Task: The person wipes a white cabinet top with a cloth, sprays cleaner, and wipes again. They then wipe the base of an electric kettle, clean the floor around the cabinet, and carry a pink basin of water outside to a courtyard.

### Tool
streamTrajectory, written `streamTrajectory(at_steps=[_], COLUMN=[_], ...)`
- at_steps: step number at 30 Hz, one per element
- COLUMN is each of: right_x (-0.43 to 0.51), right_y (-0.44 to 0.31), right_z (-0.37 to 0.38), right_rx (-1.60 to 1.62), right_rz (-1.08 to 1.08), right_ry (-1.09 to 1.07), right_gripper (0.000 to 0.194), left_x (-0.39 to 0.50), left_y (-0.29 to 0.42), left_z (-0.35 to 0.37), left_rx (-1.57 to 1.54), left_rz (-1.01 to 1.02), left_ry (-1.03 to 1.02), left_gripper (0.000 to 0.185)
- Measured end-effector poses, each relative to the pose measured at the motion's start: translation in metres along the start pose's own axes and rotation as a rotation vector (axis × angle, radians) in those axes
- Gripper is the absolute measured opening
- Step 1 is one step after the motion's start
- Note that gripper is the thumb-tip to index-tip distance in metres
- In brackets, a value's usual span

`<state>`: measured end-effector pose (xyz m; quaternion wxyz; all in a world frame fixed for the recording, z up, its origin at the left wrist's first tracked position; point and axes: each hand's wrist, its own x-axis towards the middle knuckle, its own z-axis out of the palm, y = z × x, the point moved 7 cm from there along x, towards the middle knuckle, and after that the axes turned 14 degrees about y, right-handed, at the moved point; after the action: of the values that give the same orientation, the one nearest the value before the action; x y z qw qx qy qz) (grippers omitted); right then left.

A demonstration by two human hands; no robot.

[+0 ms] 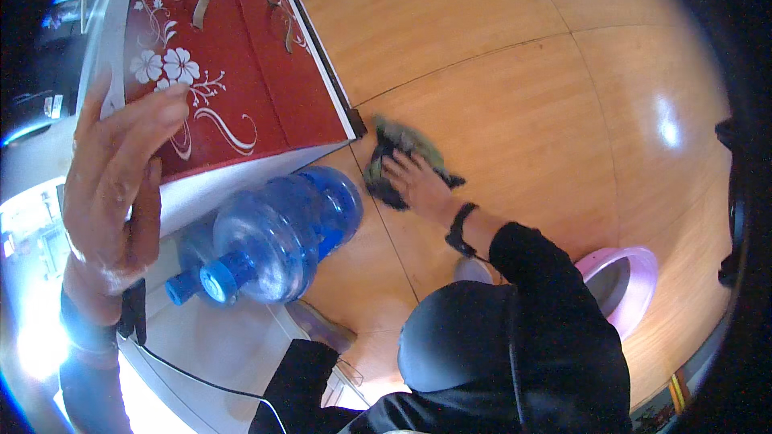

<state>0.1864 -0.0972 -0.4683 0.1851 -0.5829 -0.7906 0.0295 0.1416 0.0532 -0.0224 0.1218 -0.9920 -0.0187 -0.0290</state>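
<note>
My right hand (pixel 422 190) lies palm down on a crumpled green and dark cloth (pixel 410 138), pressed against the wood-look tiled floor (pixel 500 102), just off the lower corner of a red cabinet (pixel 241 72) with white flower patterns. A dark band circles that wrist. My left hand (pixel 114 187) is raised close to the camera at the left, in front of the cabinet's edge, with its fingers partly bent. Nothing can be made out in it, though its palm side is partly hidden. Between the hands, clear blue water-cooler bottles (pixel 265 241) stand beside the cabinet's white side.
A pink basin (pixel 645 283) sits on the floor at the right, partly behind my right sleeve. A thin cable (pixel 205 381) runs across the lower left. Below the bottles is part of a shoe (pixel 322 325). Dark furniture edges line the far right.
</note>
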Motion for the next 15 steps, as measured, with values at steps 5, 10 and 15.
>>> streamTrajectory(at_steps=[5, 10, 15], right_x=[-0.078, -0.045, 0.017], right_y=[-0.074, -0.065, -0.026], right_z=[-0.013, -0.034, -0.018], right_rx=[0.435, 0.502, 0.247], right_rz=[-0.209, 0.008, 0.085], right_ry=[-0.012, 0.04, 0.236], right_gripper=[0.049, 0.048, 0.052], left_x=[-0.004, -0.009, 0.004], left_y=[-0.003, -0.004, 0.005], left_z=[0.001, 0.001, -0.003], left_rx=[-0.044, -0.012, 0.006], left_rz=[-0.042, -0.172, -0.098], left_ry=[0.086, 0.098, 0.128], left_gripper=[0.04, 0.042, 0.044])
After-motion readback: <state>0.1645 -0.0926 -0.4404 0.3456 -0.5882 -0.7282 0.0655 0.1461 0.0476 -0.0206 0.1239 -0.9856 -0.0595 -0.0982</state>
